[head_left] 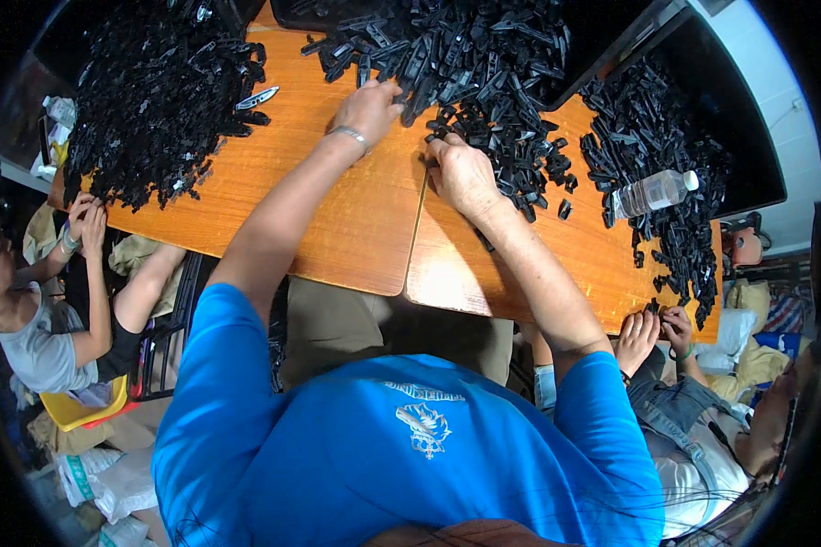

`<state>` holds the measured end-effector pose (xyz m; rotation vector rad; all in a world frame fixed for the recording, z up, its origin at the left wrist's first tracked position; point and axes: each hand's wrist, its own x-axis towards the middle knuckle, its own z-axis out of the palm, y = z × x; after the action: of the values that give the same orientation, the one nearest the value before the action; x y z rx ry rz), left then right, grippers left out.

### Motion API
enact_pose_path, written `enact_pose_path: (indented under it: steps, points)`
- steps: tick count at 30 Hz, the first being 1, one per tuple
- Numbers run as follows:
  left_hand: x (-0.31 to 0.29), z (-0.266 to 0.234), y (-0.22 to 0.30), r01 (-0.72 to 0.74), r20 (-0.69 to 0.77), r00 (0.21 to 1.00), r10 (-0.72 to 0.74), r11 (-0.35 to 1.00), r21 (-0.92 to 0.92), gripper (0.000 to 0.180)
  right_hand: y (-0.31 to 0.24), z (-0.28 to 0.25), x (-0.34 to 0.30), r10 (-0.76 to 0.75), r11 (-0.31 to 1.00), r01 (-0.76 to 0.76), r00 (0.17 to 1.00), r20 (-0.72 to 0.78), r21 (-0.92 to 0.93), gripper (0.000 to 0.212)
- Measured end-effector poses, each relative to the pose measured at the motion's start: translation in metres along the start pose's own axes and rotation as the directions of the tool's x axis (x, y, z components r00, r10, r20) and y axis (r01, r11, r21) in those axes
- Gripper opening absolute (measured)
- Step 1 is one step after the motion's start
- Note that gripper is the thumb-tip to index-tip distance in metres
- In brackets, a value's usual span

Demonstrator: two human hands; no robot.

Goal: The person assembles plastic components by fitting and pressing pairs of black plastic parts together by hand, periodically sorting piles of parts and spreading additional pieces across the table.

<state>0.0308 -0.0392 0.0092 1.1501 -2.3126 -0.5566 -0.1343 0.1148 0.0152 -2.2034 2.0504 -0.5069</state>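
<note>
My left hand [368, 113], with a silvery bracelet on its wrist, is at the near edge of a heap of long black plastic parts [470, 59]. Its fingers are curled in, and what lies in them is hidden. Just to the right, my right hand [465, 171] is closed at the left side of a spread of short black plastic parts [511, 150]. Its thumb and fingers pinch together, with a bit of black plastic showing at the tips. Both forearms reach across the orange-brown wooden table [337, 223].
A large black heap [146, 100] covers the table's left, with a silver-and-black piece [257, 98] beside it. A clear bottle [652, 193] lies on another heap [648, 118] at right. Co-workers sit left and right, one's hands [87, 219] at the left edge, another's hands [643, 337] lower right.
</note>
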Motion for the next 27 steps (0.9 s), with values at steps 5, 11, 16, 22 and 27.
enact_pose_path:
  steps: [5,11,16,22,27]
  points:
    - [0.032,0.031,-0.016,0.148,-0.091,0.985,-0.144,0.989,0.03,0.025,-0.002,0.003,-0.004,-0.002,0.99,0.007,0.999,-0.036,0.141,0.019]
    - [0.005,0.015,-0.044,0.454,0.224,0.891,-0.395,0.755,-0.472,0.022,-0.011,0.006,-0.018,0.071,0.874,-0.056,0.997,-0.014,0.483,0.022]
    - [-0.025,-0.018,-0.028,0.414,0.204,0.901,-0.384,0.901,-0.13,0.018,-0.03,0.02,-0.03,0.132,0.758,-0.082,0.991,-0.03,0.647,0.024]
    - [-0.033,-0.021,-0.022,-0.118,-0.062,0.989,0.131,0.977,0.178,0.026,-0.049,0.014,-0.046,0.081,0.775,0.03,0.986,-0.147,0.632,0.026]
    - [-0.041,-0.028,-0.033,-0.268,0.027,0.962,0.271,0.924,0.272,0.03,-0.042,-0.001,-0.059,-0.025,0.979,0.04,0.996,-0.081,0.198,0.025]
